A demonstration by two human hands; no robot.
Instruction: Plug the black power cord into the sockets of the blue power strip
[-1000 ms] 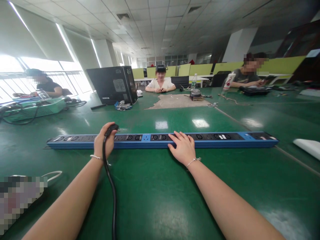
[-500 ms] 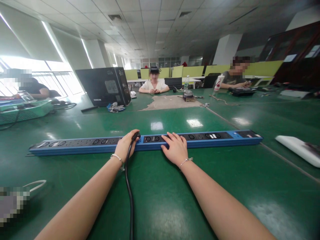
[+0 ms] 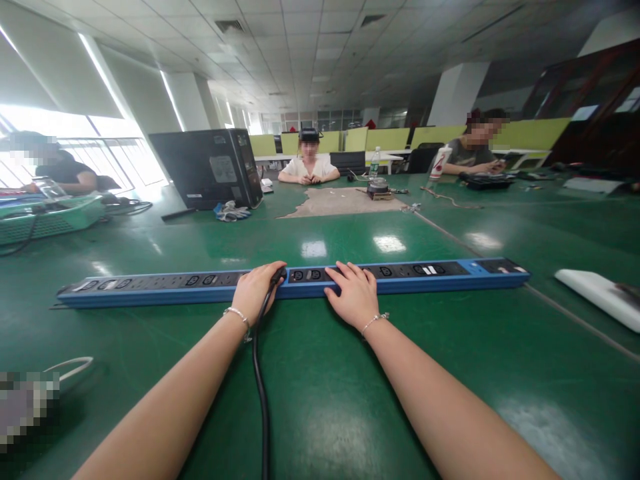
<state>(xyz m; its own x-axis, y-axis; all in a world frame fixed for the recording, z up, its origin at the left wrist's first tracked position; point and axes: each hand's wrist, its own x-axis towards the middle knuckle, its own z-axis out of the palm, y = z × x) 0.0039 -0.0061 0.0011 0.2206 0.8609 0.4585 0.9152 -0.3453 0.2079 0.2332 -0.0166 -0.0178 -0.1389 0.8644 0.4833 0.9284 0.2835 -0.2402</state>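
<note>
A long blue power strip (image 3: 165, 293) with black sockets lies crosswise on the green table. My left hand (image 3: 256, 288) is closed round the plug end of a black cable (image 3: 261, 387), just over the strip's middle; fingers hide most of the plug, and whether it sits in a socket cannot be made out. From there the cable runs down toward the table's near edge. To the right, my right hand (image 3: 354, 293) rests on the strip with its fingers spread, holding nothing.
A black computer case (image 3: 205, 170), gloves (image 3: 231, 212) and a green basket (image 3: 60, 217) are at the back left. A white object (image 3: 595, 297) lies at the right. Three people sit around the table. A bottle (image 3: 374, 163) stands far back.
My left hand has shifted very slightly to the right with the plug. The view has moved a little; my right hand keeps its place on the strip.
</note>
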